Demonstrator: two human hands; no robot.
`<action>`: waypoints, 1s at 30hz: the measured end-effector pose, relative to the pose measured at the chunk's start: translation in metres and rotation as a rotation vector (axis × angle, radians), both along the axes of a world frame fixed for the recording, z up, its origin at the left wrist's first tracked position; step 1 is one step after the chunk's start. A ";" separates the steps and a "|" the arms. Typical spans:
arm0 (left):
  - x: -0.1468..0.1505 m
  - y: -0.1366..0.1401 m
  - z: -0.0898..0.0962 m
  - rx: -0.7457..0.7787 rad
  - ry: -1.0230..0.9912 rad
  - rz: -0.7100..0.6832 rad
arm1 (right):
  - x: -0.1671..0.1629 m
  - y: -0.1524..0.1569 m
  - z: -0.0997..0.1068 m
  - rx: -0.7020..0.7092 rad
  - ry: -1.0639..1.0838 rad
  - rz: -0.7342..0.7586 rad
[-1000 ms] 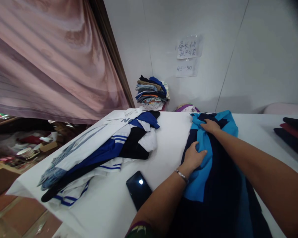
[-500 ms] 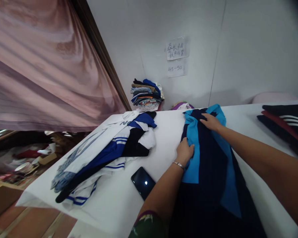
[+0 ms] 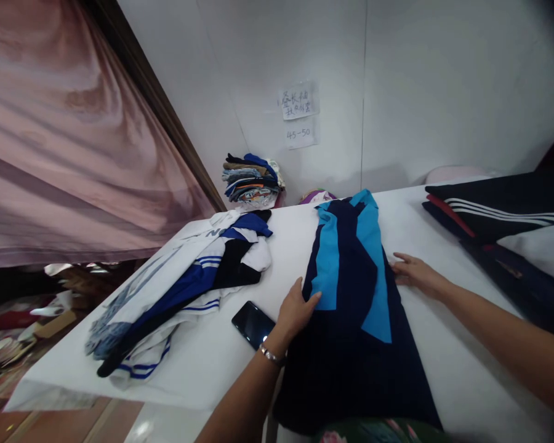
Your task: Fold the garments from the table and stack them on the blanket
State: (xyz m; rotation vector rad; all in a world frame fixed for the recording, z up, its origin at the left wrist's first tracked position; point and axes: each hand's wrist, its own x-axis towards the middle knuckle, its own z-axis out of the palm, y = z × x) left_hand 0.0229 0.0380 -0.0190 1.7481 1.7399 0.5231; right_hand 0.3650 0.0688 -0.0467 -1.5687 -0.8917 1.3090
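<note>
A long dark navy garment [image 3: 346, 363] with bright blue panels lies lengthwise on the white table [image 3: 184, 369] in front of me, its blue strips running down both sides of the upper half. My left hand [image 3: 298, 307] rests at its left edge, thumb and fingers apart, the thumb touching a blue panel. On the opposite edge, my right hand [image 3: 418, 275] has its fingers stretched toward the cloth, at or just touching the side. Neither hand grips the fabric. A silver bracelet [image 3: 271, 353] circles my left wrist.
A black phone [image 3: 252, 323] lies left of the garment. Further left is a loose heap of clothes [image 3: 198, 271]. Folded dark garments [image 3: 498, 203] are stacked at the right. At the back stands a clothes pile [image 3: 252, 178] below paper signs [image 3: 299, 114]. A pink curtain [image 3: 74, 141] hangs left.
Both hands have let go of the upper part of the garment and moved down to its sides. The blue panels lie flatter, and the view has turned right.
</note>
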 end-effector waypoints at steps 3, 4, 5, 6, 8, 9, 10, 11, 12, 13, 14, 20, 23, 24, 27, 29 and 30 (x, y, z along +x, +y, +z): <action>-0.010 -0.026 0.005 -0.030 0.033 0.023 | -0.012 -0.047 0.000 -0.065 0.135 0.097; -0.013 -0.034 0.006 -0.045 0.045 0.028 | -0.015 -0.061 0.000 -0.087 0.159 0.136; -0.016 -0.041 0.006 -0.058 0.057 0.035 | -0.018 -0.074 0.000 -0.105 0.187 0.179; -0.018 -0.048 0.007 -0.070 0.066 0.043 | -0.020 -0.086 0.000 -0.120 0.220 0.228; -0.021 -0.058 0.008 -0.090 0.063 0.067 | -0.024 -0.106 0.000 -0.149 0.272 0.305; -0.021 -0.061 0.008 -0.103 0.039 0.086 | -0.027 -0.113 0.001 -0.156 0.285 0.329; -0.021 -0.063 0.007 -0.124 -0.011 0.103 | -0.030 -0.119 0.002 -0.165 0.294 0.350; -0.020 -0.065 0.007 -0.159 -0.093 0.110 | -0.033 -0.124 0.003 -0.176 0.301 0.366; -0.018 -0.066 0.007 -0.211 -0.206 0.105 | -0.036 -0.128 0.004 -0.187 0.303 0.374; -0.017 -0.066 0.007 -0.278 -0.335 0.092 | -0.040 -0.131 0.005 -0.194 0.304 0.378; -0.015 -0.067 0.008 -0.351 -0.464 0.077 | -0.043 -0.134 0.006 -0.201 0.309 0.386; -0.005 -0.074 0.019 -0.521 -0.839 0.027 | -0.062 -0.147 0.006 -0.234 0.406 0.363; -0.002 -0.077 0.024 -0.481 -0.887 -0.047 | -0.073 -0.151 0.006 -0.243 0.502 0.334; 0.000 -0.078 0.024 -0.465 -0.889 -0.055 | -0.076 -0.153 0.006 -0.242 0.528 0.325; 0.007 -0.078 0.021 -0.427 -0.883 -0.052 | -0.089 -0.156 0.011 -0.235 0.571 0.294; 0.010 -0.077 0.021 -0.432 -0.865 -0.072 | -0.099 -0.159 0.016 -0.234 0.576 0.267; 0.009 -0.076 0.022 -0.439 -0.848 -0.087 | -0.106 -0.160 0.020 -0.226 0.579 0.253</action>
